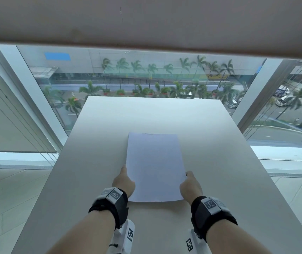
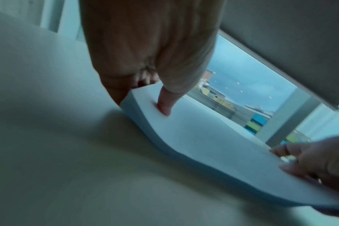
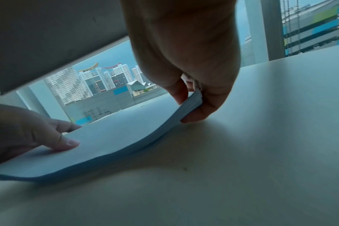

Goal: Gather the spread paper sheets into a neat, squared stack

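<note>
Head view shows the stack (image 1: pixel 154 167) on the surface (image 1: pixel 210 129) dead ahead, long axis running away from the person; left hand (image 1: pixel 123 182) and right hand (image 1: pixel 190 186) flank its near half, equally close; each pinches a long edge, thumb on top, fingers beneath; wrist views show those edges lifted and bowed, the rest resting; squaring likely follows.
</note>
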`<state>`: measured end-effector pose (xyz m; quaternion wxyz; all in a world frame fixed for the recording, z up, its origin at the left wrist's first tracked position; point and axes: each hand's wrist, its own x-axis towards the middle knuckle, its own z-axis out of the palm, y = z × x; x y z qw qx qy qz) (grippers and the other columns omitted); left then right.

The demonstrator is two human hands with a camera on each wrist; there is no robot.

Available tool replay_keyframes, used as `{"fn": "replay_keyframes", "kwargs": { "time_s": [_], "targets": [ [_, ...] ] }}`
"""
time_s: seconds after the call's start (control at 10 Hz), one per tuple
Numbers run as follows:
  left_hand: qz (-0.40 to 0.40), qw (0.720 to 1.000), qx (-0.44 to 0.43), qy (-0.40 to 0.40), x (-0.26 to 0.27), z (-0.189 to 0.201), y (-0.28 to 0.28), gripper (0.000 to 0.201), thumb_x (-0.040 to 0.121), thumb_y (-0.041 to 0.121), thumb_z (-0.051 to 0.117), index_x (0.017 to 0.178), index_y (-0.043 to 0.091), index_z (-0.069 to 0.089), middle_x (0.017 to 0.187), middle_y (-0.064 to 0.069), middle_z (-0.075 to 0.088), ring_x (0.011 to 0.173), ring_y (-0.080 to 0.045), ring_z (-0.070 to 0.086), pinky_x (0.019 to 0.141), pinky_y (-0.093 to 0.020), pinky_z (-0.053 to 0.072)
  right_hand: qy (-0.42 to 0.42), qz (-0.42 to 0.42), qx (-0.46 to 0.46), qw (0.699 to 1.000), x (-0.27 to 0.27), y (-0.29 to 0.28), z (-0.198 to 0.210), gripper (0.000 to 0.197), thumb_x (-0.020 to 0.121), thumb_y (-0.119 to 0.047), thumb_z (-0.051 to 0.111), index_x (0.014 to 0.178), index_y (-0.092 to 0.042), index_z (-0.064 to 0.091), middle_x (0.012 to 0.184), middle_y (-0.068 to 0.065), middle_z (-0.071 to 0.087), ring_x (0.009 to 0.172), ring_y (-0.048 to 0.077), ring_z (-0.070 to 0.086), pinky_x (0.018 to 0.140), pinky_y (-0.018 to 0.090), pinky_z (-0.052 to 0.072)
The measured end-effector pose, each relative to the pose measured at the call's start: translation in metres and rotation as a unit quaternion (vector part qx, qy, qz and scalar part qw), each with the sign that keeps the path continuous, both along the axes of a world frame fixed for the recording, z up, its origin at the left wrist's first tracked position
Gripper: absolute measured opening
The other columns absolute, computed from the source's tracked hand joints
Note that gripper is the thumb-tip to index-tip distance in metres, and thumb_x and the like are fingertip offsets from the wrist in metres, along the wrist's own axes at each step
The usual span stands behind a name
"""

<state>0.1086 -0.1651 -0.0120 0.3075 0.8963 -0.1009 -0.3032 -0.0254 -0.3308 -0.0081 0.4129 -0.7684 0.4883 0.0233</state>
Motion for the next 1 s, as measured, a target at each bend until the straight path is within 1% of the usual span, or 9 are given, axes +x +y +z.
{"fn": "replay_keyframes", "kwargs": {
  "time_s": [0.1,0.2,0.4,0.5,0.6,0.7,0.8,0.9,1.0],
  "targets": [
    [-0.007,0.997,0.064,-0.035,-0.001,0.001,-0.003,0.065,0.081,0.013,0.046,0.142,0.010,0.025,0.134,-0.017,0.045,0.118,-0.033,0.049,0.092,-0.036,0.045,0.032,0.012,-0.015,0.999,0.002,-0.001,-0.002,0.040,0.082,0.004,0.033,0.119,-0.007,0.041,0.092,0.015,0.059,0.081,0.029,0.052,0.060,0.029,0.037],
    [-0.004,0.995,0.086,-0.041,-0.003,0.004,-0.005,0.049,0.080,0.013,0.047,0.128,0.006,0.037,0.126,-0.016,0.046,0.100,-0.030,0.052,0.078,-0.034,0.045,0.038,0.004,-0.015,0.999,0.004,-0.002,-0.007,0.040,0.081,0.001,0.034,0.119,-0.007,0.044,0.110,0.020,0.059,0.091,0.033,0.054,0.068,0.031,0.039],
    [0.022,0.994,0.100,-0.046,-0.007,0.008,-0.004,0.052,0.081,0.018,0.052,0.129,0.006,0.035,0.129,-0.015,0.043,0.086,-0.026,0.046,0.069,-0.030,0.037,0.041,0.004,-0.035,0.999,-0.001,-0.005,-0.007,0.028,0.080,-0.002,0.039,0.106,-0.008,0.048,0.104,0.016,0.055,0.084,0.031,0.050,0.067,0.030,0.039],
    [0.042,0.995,0.084,-0.028,-0.006,0.004,0.002,0.055,0.080,0.023,0.054,0.128,0.004,0.036,0.127,-0.017,0.047,0.104,-0.032,0.053,0.075,-0.031,0.039,0.042,-0.005,-0.034,0.999,-0.004,-0.008,-0.006,0.015,0.080,-0.003,0.042,0.094,-0.010,0.041,0.094,0.013,0.052,0.080,0.030,0.048,0.065,0.029,0.037],
    [0.071,0.996,0.055,-0.021,-0.005,0.001,0.008,0.038,0.079,0.020,0.053,0.111,0.005,0.041,0.111,-0.015,0.052,0.093,-0.031,0.050,0.072,-0.030,0.037,0.043,-0.009,-0.024,0.999,-0.007,-0.010,-0.006,0.015,0.081,-0.005,0.043,0.093,-0.010,0.037,0.092,0.012,0.051,0.079,0.029,0.047,0.063,0.030,0.035],
    [0.078,0.996,0.045,-0.019,-0.007,0.000,0.015,0.024,0.078,0.016,0.050,0.095,0.008,0.036,0.079,-0.003,0.041,0.074,-0.024,0.041,0.060,-0.029,0.032,0.037,-0.016,-0.006,0.999,-0.007,-0.010,-0.008,0.015,0.081,-0.009,0.045,0.094,-0.010,0.037,0.095,0.013,0.052,0.080,0.030,0.048,0.064,0.031,0.036],
    [0.057,0.997,0.042,-0.004,-0.010,0.005,0.023,0.030,0.079,0.015,0.049,0.107,0.008,0.042,0.094,-0.005,0.050,0.085,-0.025,0.048,0.065,-0.028,0.035,0.038,-0.020,0.019,0.999,-0.008,-0.009,-0.006,0.025,0.083,-0.020,0.049,0.106,-0.013,0.043,0.108,0.015,0.055,0.088,0.029,0.050,0.073,0.032,0.040],
    [0.035,0.999,0.024,0.022,-0.015,0.007,0.033,0.056,0.082,0.017,0.049,0.135,0.008,0.036,0.135,-0.010,0.047,0.118,-0.028,0.047,0.081,-0.026,0.033,0.032,0.001,0.025,0.999,-0.014,-0.011,-0.006,0.045,0.088,-0.029,0.051,0.130,-0.013,0.044,0.127,0.015,0.054,0.112,0.031,0.053,0.090,0.033,0.041],
    [0.018,0.999,-0.003,0.037,-0.016,0.010,0.050,0.061,0.083,0.018,0.052,0.140,0.008,0.032,0.141,-0.012,0.043,0.120,-0.026,0.045,0.087,-0.027,0.033,0.019,0.041,0.022,0.999,-0.029,-0.014,-0.008,0.047,0.091,-0.029,0.049,0.136,-0.013,0.043,0.136,0.015,0.050,0.124,0.032,0.047,0.101,0.035,0.037]
  ]
}}
